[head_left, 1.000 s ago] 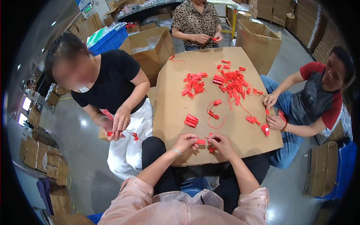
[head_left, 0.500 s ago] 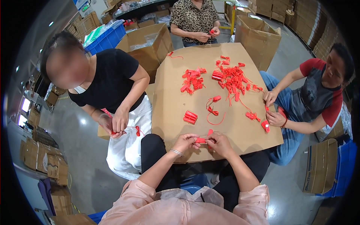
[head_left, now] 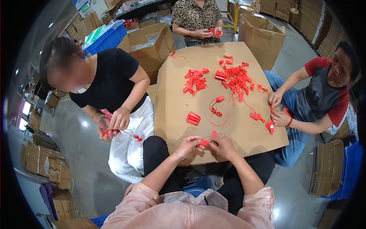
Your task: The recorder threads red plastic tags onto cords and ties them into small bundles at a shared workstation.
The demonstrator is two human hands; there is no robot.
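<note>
Over the near edge of the cardboard-topped table, my left hand pinches one end of a small red plastic piece. My right hand is closed at its other end, with fingertips together; a thin cord seems to run there, too fine to make out fully. A red tab sticks up between the hands. Just beyond lie a group of red ribbed pieces side by side and a red piece with a looped cord.
A large heap of red corded pieces and a smaller heap lie farther back. Co-workers sit left and right, another at the far side, each handling red pieces. Open cardboard boxes stand behind; a blue stool shows below.
My hands stay nearly in place on the red piece, the right fingers shifting slightly. The left co-worker's hands have moved left and up with a red piece and cord.
</note>
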